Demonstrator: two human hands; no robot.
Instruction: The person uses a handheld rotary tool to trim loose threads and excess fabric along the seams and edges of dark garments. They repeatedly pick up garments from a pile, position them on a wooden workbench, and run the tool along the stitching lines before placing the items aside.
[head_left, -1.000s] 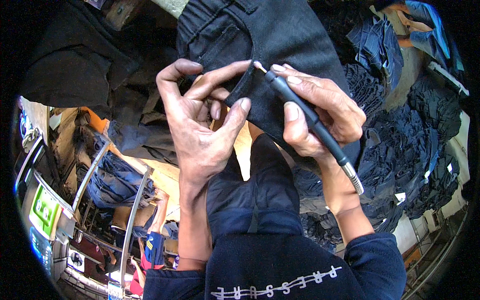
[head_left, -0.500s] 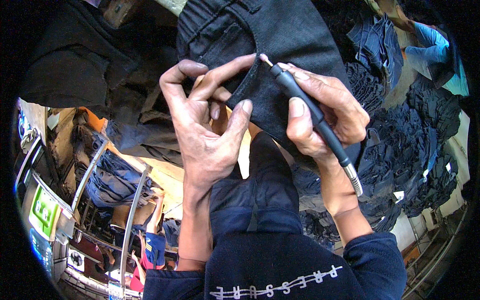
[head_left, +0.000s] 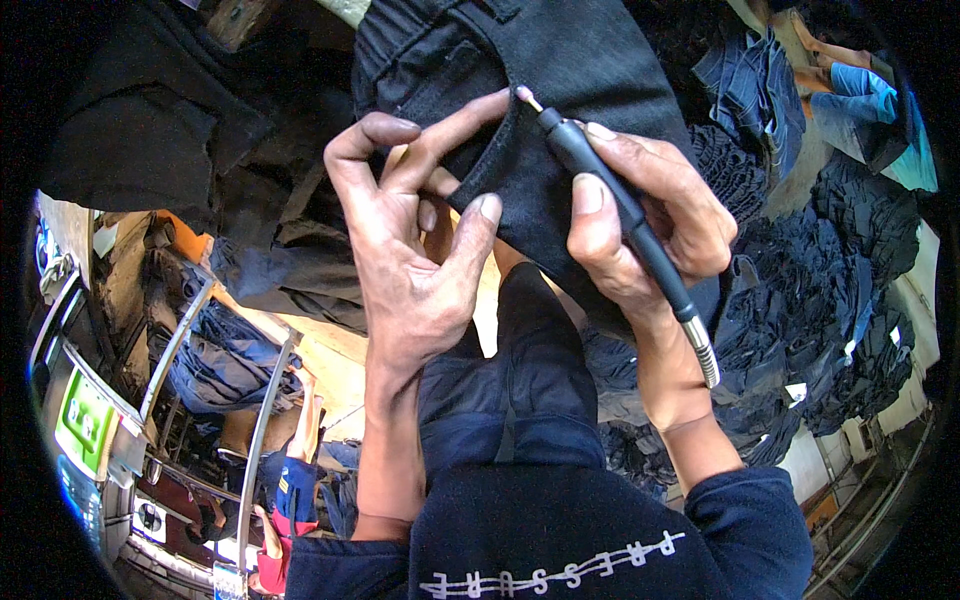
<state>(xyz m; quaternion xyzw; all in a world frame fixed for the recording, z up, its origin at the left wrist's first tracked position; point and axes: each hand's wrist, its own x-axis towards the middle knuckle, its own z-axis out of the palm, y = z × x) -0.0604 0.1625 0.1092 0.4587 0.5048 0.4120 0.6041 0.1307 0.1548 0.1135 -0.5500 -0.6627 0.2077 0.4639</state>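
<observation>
Black denim pants with a gathered waistband hang in front of me, their curved pocket edge between my hands. My left hand grips that edge, its thumb on the cloth and one finger stretched along the pocket opening. Some of its fingertips are hidden behind the fabric. My right hand holds a dark rotary grinding pen like a writing pen, fingers wrapped round the barrel. The pen's small pinkish tip is at the pocket edge, right by the left fingertip. A ribbed metal end trails below the right hand.
Heaps of dark garments fill the right side. More dark cloth lies at the upper left. Metal rails and a bundle of blue garments stand at the left. Other people appear at the lower left and upper right.
The pen's tip has moved slightly up along the pocket edge, and the left finger beside it has shifted up too. At the lower left and upper right, other people have moved.
</observation>
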